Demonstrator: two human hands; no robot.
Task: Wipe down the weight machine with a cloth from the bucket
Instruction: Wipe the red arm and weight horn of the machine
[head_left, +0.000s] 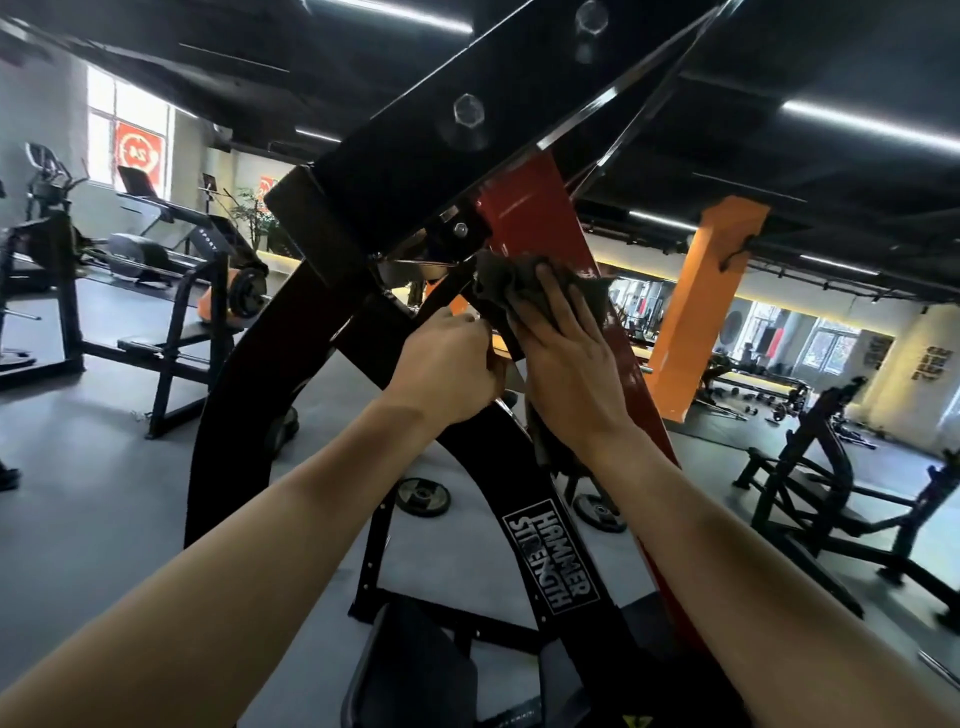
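Note:
The weight machine fills the view: black beams crossing overhead, a red upright bar, and a curved black arm with a white logo. A dark grey cloth lies against the red bar near the joint. My right hand presses flat on the cloth with its fingers straight. Just left of it, my left hand curls round a narrow black bar of the machine. The bucket is not in view.
The machine's black seat pad is below me. Weight plates lie on the grey floor. An orange pillar stands to the right, with a bench rack beyond. Treadmills and a bench stand at left.

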